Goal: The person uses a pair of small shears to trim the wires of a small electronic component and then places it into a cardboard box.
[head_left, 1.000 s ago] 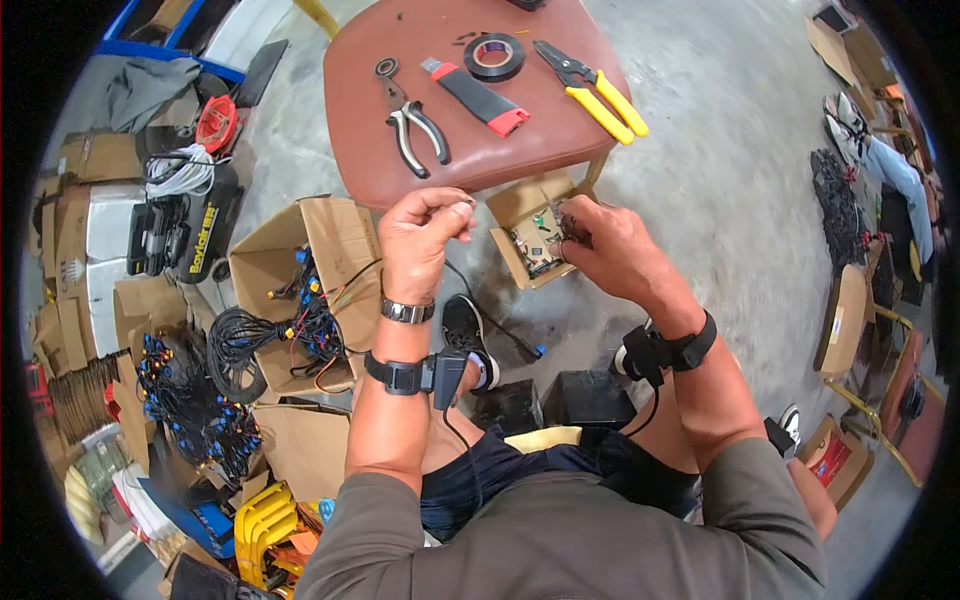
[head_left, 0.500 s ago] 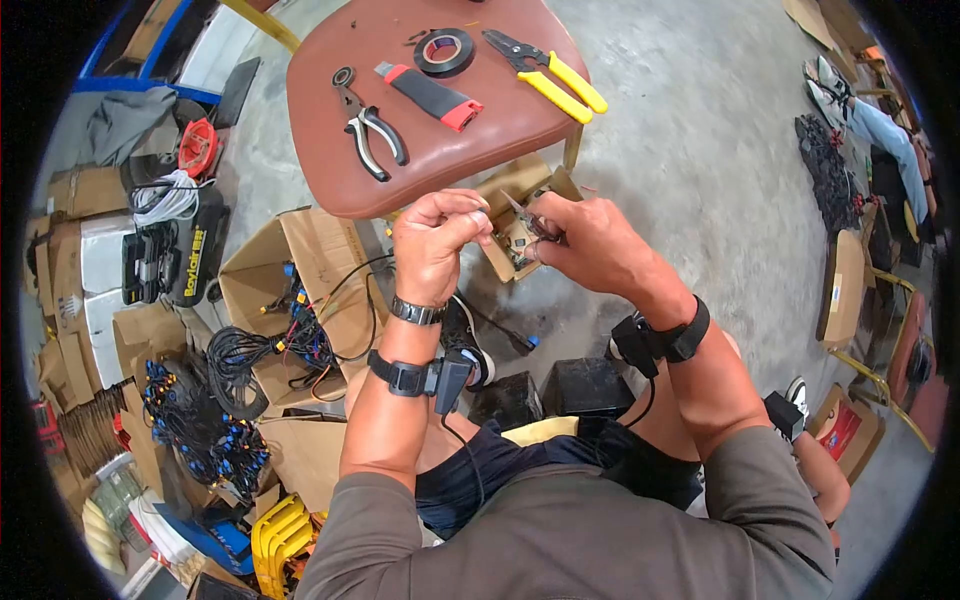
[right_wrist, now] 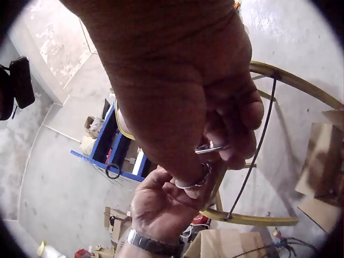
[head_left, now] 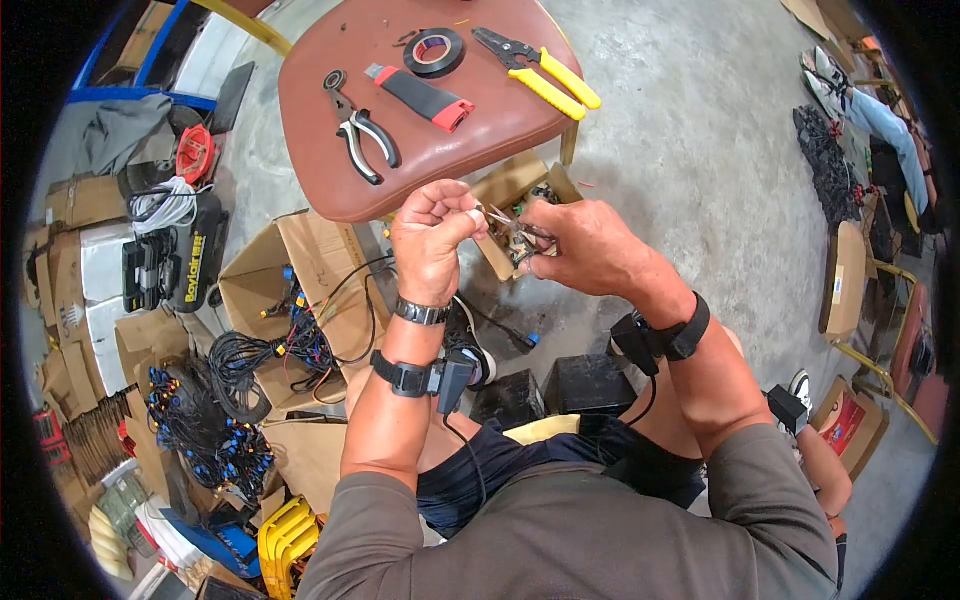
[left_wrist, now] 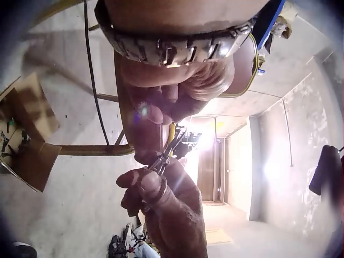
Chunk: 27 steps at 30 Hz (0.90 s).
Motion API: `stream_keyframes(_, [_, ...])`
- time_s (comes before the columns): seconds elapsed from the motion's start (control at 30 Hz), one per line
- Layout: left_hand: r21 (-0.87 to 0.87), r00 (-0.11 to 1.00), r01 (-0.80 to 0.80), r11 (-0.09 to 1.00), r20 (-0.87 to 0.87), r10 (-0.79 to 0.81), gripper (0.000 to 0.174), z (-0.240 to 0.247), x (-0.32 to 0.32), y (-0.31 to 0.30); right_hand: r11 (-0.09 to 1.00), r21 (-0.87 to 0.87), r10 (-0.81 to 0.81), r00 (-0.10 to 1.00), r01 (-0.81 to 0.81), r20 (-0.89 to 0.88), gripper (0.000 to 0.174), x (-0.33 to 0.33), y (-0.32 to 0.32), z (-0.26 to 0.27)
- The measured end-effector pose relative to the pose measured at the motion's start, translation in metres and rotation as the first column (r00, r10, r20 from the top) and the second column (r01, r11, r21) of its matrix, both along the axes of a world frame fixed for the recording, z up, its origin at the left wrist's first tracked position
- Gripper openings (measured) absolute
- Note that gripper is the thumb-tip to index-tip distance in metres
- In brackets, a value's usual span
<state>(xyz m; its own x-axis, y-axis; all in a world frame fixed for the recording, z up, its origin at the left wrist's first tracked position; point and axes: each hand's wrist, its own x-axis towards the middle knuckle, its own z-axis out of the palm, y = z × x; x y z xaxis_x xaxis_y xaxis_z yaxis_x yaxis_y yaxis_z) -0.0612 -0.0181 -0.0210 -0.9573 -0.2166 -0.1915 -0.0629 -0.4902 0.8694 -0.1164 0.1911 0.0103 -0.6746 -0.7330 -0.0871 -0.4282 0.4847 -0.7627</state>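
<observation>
Small metal scissors [left_wrist: 171,149] are in my right hand [head_left: 590,245], whose thumb and fingers grip the loop handles. Their blades point left, right at the fingertips of my left hand [head_left: 428,235]. That hand is raised with curled fingers, thumb and forefinger pinching a tiny dark piece; I cannot tell what it is. Below the hands, an open cardboard box [head_left: 510,181] holds many small loose parts. Just beyond, a brown chair seat [head_left: 305,130] carries pliers [head_left: 350,127], a red-and-black utility knife [head_left: 420,97], black tape [head_left: 456,60] and a yellow-handled wire stripper [head_left: 552,92].
To the left stands a larger cardboard box [head_left: 325,250] with coiled black cables [head_left: 240,362]. Bundles of blue-tipped wires [head_left: 205,430] lie nearer. Two black blocks [head_left: 590,385] sit between the feet. Grey concrete floor [head_left: 690,130] spreads to the right, with another person's legs [head_left: 885,140] farther off.
My right hand has come up from the parts box with the scissors and moved left, bringing the blades to my left fingertips. The left hand keeps its pinch. The head view has shifted slightly.
</observation>
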Motion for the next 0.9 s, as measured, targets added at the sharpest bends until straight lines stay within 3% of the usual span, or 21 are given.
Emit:
stream_keyframes(0.47, [-0.157,0.998,0.059,0.986,0.002,-0.059,0.048,0.008,0.001,0.005,1.000,-0.021,0.023,0.999,-0.022,0.028,0.032,0.000,-0.005,0.003])
stream_keyframes(0.9, [-0.093,0.995,0.097,0.991,0.013,-0.096,0.053,0.009,0.001,0.004,1.000,-0.001,0.023,0.997,-0.023,0.078,0.033,-0.002,-0.003,0.006])
